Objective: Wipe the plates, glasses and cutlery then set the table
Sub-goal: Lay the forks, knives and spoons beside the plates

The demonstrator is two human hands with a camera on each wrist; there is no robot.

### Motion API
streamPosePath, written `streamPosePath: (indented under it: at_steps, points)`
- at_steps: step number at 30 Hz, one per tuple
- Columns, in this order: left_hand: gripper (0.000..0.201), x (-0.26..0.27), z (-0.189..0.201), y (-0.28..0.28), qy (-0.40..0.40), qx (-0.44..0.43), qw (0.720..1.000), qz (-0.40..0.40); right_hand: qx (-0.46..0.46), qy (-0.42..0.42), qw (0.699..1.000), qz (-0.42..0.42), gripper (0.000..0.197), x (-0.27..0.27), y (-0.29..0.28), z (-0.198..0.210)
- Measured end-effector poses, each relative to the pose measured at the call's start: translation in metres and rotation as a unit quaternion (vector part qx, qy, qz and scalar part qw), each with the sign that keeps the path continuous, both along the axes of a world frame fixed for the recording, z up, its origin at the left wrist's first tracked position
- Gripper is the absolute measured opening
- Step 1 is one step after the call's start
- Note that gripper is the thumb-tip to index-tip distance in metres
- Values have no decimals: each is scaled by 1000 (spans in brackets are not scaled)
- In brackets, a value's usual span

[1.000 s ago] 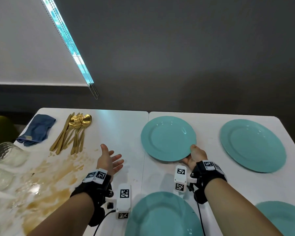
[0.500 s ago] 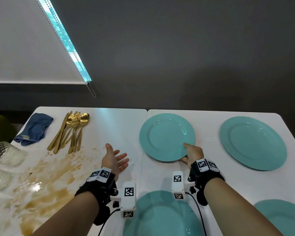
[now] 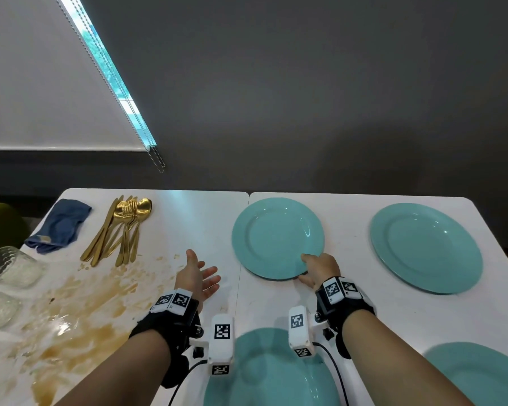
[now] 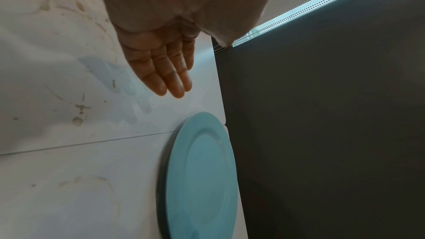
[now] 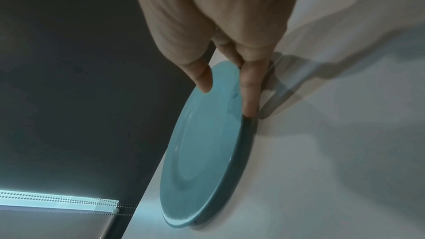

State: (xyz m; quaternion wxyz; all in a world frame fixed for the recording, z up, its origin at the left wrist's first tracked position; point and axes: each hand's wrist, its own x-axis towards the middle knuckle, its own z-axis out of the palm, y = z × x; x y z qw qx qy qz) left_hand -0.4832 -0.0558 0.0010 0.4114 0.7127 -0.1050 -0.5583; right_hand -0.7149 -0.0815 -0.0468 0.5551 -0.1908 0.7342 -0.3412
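1. The right hand (image 3: 320,269) is pinching the near rim of the far teal plate (image 3: 276,237): thumb on top of the rim, fingers (image 5: 250,86) tucked under the edge. From the right wrist view the plate's near edge is looking slightly lifted off the counter (image 3: 188,218), though I can't say for sure it's fully clear.

2. The left hand (image 3: 198,275) is hovering just left of that plate with fingers spread and relaxed, palm turned toward it, holding nothing.

3. So I'm guessing the step in hand is placing or nudging this plate into its spot, i.e. the setting part, at least for plates. Three more teal plates are sitting around it: one to its right (image 3: 425,247), two nearer the person (image 3: 270,373) (image 3: 481,373).

4. Well left of the plate, the gold cutlery (image 3: 121,230) is lying in a bunch, with a blue cloth (image 3: 59,225) just beyond it. The glasses (image 3: 9,268) are sitting at the far left edge, next to a brown spill (image 3: 71,312).

5. Next move probably calls for letting the rim down gently and sliding the fingers out, then reaching left for the cloth and cutlery. Keeping clean stuff off that spill is looking like the tricky bit.
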Motion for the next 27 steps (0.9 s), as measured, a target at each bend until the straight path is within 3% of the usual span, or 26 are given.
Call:
streamPosePath:
  at_steps: [5, 12, 16, 22, 25, 27]
  points:
    - [56, 5, 3, 6, -20, -2, 1000, -9, 23, 51, 998, 39, 25, 1, 1, 13]
    - [43, 24, 3, 7, -51, 13, 996, -75, 41, 103, 992, 54, 30, 6, 7, 22]
    - [39, 53, -1, 0, -110, 17, 985, -128, 55, 138, 984, 94, 36, 13, 20, 31]
    - [22, 132, 3, -23, -265, 57, 937, -219, 41, 129, 989, 57, 40, 45, 37, 57]
    - [46, 171, 0, -39, -375, 84, 880, -281, 23, 110, 994, 13, 31, 78, 40, 75]
    - [46, 193, 4, -47, -416, 80, 848, -318, 21, 100, 995, -8, 20, 103, 45, 84]
